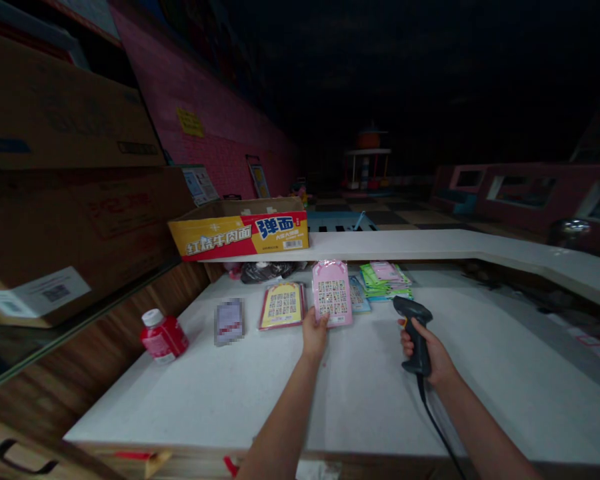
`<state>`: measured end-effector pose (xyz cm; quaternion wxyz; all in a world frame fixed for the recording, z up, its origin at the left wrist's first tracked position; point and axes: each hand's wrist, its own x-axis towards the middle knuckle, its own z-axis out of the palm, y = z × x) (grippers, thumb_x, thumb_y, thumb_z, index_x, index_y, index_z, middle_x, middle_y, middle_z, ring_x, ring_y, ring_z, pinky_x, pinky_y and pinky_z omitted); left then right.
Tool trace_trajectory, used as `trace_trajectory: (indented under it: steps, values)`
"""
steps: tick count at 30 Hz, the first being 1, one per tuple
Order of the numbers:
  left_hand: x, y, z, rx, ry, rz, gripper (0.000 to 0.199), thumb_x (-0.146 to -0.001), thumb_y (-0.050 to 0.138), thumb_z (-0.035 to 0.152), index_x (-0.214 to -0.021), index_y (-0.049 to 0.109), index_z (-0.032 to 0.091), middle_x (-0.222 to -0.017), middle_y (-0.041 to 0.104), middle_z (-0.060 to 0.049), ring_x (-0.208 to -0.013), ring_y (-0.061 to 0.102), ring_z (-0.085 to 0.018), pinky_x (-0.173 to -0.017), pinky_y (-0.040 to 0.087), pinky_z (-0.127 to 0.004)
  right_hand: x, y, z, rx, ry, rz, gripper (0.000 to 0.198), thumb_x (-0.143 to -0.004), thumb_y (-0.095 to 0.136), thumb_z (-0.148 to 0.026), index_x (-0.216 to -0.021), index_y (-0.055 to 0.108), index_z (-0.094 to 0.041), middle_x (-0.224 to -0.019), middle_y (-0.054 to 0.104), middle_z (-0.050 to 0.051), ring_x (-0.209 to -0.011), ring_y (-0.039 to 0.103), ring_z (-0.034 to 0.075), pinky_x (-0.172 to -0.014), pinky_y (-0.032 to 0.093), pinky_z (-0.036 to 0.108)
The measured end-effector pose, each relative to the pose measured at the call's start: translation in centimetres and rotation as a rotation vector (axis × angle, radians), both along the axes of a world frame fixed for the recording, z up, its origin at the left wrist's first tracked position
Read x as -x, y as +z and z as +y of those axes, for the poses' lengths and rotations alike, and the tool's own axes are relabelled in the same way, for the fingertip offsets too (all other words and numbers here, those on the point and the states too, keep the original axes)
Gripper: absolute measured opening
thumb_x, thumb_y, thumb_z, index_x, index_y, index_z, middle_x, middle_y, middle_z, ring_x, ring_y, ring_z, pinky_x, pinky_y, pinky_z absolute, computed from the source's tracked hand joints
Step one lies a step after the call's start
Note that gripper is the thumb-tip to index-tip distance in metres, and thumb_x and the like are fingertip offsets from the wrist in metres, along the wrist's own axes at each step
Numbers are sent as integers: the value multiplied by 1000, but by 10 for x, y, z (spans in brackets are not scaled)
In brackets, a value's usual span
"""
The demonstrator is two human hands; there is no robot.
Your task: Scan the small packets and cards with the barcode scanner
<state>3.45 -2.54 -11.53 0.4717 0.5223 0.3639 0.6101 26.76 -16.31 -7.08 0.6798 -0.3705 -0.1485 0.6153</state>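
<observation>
My left hand (315, 333) grips the lower left corner of a pink card pack (332, 290) in clear wrapping, with a grid of small pictures on its face. In my right hand (430, 347) is a black barcode scanner (416, 337), its head pointing left and its cable running down toward the front edge. Left of the pink pack lies a stack of yellow card packs (283, 305). Partly hidden behind the pink pack is a blue pack (359, 297). Green packs (385, 283) form a loose pile to the right of it.
A red bottle (164, 337) with a white cap and a blurred flat item (229, 321) stand at left on the white counter (205, 400). An open yellow-red carton (240, 233) sits on the raised ledge (405, 243). Large cardboard boxes (75, 227) are stacked far left.
</observation>
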Motion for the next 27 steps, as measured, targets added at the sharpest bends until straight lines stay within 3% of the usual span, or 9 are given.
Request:
trace_trajectory:
  steps: [5,10,14,17,22,27]
  values:
    - [-1,-1,1,-5,10,1,40,-73,75,42,-99,68,12,-104,74,-13,-99,69,-27,-96,52,-44,27,8,-17,15,18,-255,43,-67,83,-44,-94,62,-17,-54,55,-5,-40,46,7,-35,38,17]
    - [-1,0,-1,-5,28,-1,37,-73,74,40,-98,68,13,-104,74,-13,-99,69,-27,-96,52,-44,65,17,-42,63,158,-510,53,-67,80,-53,-101,59,-20,-54,57,-6,-36,47,9,-33,36,20]
    - [-1,1,-2,8,30,-8,34,-73,74,39,-96,68,14,-102,74,-12,-98,69,-26,-95,52,-44,82,22,-52,64,164,-632,50,-65,77,-59,-88,56,-20,-51,53,-7,-33,45,9,-31,34,20]
    - [-1,3,-4,-5,51,29,31,-74,73,36,-94,68,14,-101,74,-12,-96,69,-26,-94,53,-44,84,23,-55,58,157,-658,47,-67,74,-61,-81,53,-21,-52,53,-7,-34,45,9,-31,35,20]
    - [-2,5,-7,95,36,92,28,-77,66,35,-97,65,15,-94,72,-9,-80,69,-22,-75,59,-40,82,21,-58,88,157,-634,45,-68,74,-59,-77,51,-21,-50,52,-7,-34,45,9,-31,35,20]
    - [-2,1,-4,24,95,105,30,-75,70,37,-94,67,14,-96,73,-10,-92,69,-25,-88,55,-40,81,23,-58,104,153,-629,42,-68,75,-55,-77,52,-22,-50,53,-7,-34,45,9,-31,35,20]
